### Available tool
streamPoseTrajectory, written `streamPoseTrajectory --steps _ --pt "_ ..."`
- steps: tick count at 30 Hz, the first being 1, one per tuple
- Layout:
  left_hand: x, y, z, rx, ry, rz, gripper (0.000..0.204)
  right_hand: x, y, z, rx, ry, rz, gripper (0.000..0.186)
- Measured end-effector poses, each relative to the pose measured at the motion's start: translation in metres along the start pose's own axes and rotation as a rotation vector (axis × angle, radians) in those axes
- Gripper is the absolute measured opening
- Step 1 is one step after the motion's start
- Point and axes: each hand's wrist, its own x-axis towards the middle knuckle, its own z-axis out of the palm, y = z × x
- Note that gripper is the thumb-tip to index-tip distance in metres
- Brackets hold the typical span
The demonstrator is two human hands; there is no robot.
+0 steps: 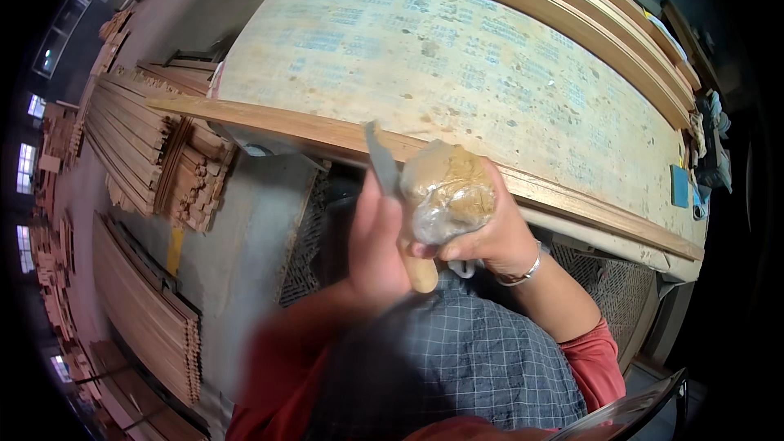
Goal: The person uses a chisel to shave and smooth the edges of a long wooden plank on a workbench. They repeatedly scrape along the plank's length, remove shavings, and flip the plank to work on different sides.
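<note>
My left hand (377, 241) grips the putty knife (380, 162), blade upward; my right hand (508, 233) clamps the plastic-wrapped putty (449, 184) from the side, probably to steady the soft lump, by the wooden strip (588, 206) along the desk's (327, 49) near edge.

Place: woodworking workshop | stacked cut timber (122, 135) beside bare grey floor (265, 196) at left | long wooden rails (563, 4) lying along a stained, spotted surface (327, 41) | further lumber piles (55, 135) at far left, near bright windowpanes (26, 167)
</note>
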Motion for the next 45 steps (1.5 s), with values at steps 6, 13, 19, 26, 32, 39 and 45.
streamPoseTrajectory --steps 6,13,19,26,32,39,45 --pt "-0.003 -0.011 0.012 0.376 0.084 0.162 0.057 0.000 -0.005 0.011 -0.184 0.034 0.014 0.089" --pt "-0.006 0.002 -0.006 0.360 0.034 -0.058 0.073 -0.007 -0.011 0.001 -0.559 0.254 -0.136 0.071" --pt "-0.025 0.020 -0.006 0.288 -0.143 -0.246 0.069 -0.011 -0.019 -0.012 -0.981 0.378 -0.371 0.078" --pt "-0.031 0.019 -0.003 0.226 -0.231 -0.336 0.075 -0.012 -0.020 -0.016 -1.180 0.393 -0.569 0.062" --pt "-0.028 0.021 0.000 0.326 -0.223 -0.436 0.063 -0.012 -0.015 -0.018 -1.278 0.398 -0.665 0.053" --pt "-0.026 0.028 0.010 0.416 -0.225 -0.506 0.061 -0.011 -0.013 -0.016 -1.364 0.414 -0.785 0.045" --pt "-0.034 0.029 0.006 0.438 -0.191 -0.460 0.053 -0.007 -0.012 -0.012 -1.429 0.385 -0.870 0.039"
